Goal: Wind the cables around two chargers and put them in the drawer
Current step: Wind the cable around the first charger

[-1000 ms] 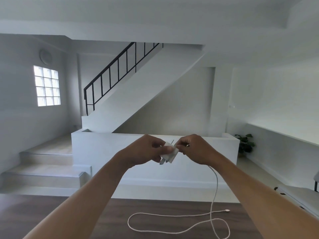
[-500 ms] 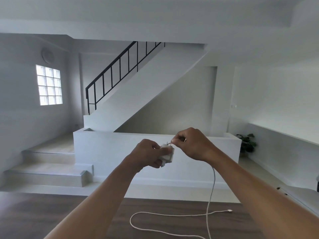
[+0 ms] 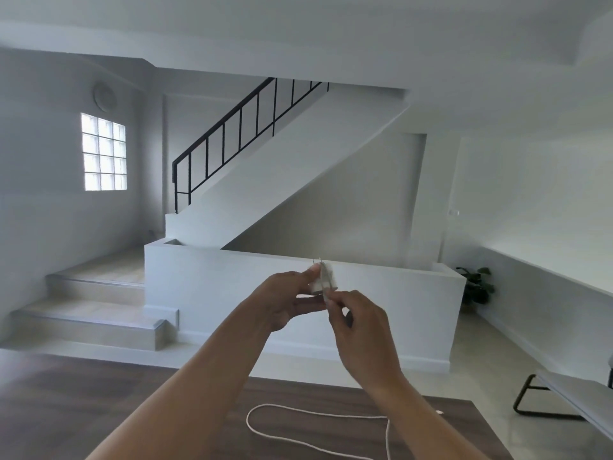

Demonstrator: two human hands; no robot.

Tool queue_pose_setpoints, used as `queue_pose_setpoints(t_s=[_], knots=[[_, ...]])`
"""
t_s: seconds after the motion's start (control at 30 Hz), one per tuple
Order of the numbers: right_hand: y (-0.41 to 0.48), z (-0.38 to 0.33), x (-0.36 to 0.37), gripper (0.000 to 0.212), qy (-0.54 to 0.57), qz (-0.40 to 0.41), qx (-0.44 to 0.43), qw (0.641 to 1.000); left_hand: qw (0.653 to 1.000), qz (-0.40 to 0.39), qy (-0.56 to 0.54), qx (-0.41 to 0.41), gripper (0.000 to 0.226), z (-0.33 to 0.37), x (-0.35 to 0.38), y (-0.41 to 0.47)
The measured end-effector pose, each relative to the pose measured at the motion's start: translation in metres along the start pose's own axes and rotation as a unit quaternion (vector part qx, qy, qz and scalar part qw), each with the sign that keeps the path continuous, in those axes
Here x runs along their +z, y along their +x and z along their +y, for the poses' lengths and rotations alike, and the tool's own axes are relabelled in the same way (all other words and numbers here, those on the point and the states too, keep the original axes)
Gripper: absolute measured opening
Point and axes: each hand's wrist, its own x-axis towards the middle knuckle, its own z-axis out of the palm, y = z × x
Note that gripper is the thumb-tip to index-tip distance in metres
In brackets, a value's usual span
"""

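1. At the far left, a bright window (image 3: 104,152) sits in the wall. Beside it, pale steps (image 3: 96,313) lead to a staircase with a black railing (image 3: 238,127).
2. A dark wooden tabletop (image 3: 99,403) fills the bottom of the view.
3. The left hand (image 3: 285,300) is raised above the tabletop. Its fingers (image 3: 306,307) and thumb are clamped on a small white charger (image 3: 326,280). The charger is in the air with its two metal pins pointing up.
4. The right hand (image 3: 361,330) is just beside the charger and a little lower. Its fingers (image 3: 335,305) are curled together and pinch the white cable (image 3: 387,438) close under the charger.
5. Some cable seems to lie around the charger body, but this part is blurred.
6. The rest of the cable lies in a loose loop on the tabletop, partly hidden by the right forearm. Its free plug (image 3: 439,412) rests near the right edge.
7. Farther right, a green plant (image 3: 477,283) stands on the floor by the low white wall, and a grey bench (image 3: 564,400) with a black leg is at the edge of the view.
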Motion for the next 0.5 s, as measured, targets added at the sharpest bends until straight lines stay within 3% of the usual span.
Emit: queue_pose_setpoints(t_s=[0.23, 0.33, 0.5], knots=[[-0.019, 0.019, 0.013, 0.008, 0.109, -0.032, 0.114, 0.987, 0.999, -0.042, 0.008, 0.017, 0.036, 0.007, 0.001, -0.009], [-0.007, 0.023, 0.008, 0.016, 0.115, -0.024, 0.132, 0.984, 0.992, -0.034, 0.109, 0.048, 0.034, 0.002, 0.0, -0.013], [0.02, 0.028, -0.011, 0.027, 0.028, -0.114, 0.113, 0.987, 0.963, -0.065, 0.245, 0.086, 0.032, -0.002, -0.015, -0.02]])
